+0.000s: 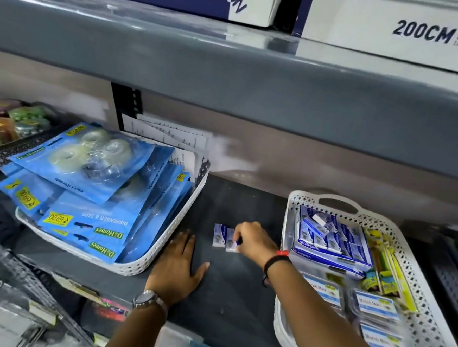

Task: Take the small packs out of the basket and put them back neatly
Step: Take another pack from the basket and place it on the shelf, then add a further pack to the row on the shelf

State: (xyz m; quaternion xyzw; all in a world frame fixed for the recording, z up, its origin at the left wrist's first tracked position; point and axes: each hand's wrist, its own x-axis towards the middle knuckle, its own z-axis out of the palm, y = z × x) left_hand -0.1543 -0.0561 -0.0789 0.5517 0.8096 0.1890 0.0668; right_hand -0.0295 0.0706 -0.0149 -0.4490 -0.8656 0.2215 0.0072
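right grip [254, 241] pinching small pack [231, 244] on shelf [223, 284]; left grip [179, 264] flat, open

White perforated basket [429, 317], blue-white packs [224, 236]

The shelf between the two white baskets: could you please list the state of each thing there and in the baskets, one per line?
Small packs: two, lying flat side by side on the shelf.
Right hand: fingers pinching the nearer pack's end.
Left hand: open, palm flat on the shelf.
Right basket: still holding packs and other stationery.
Open blue box: in the right basket, full of packs.
Left basket: heaped with overlapping blue tape packs.
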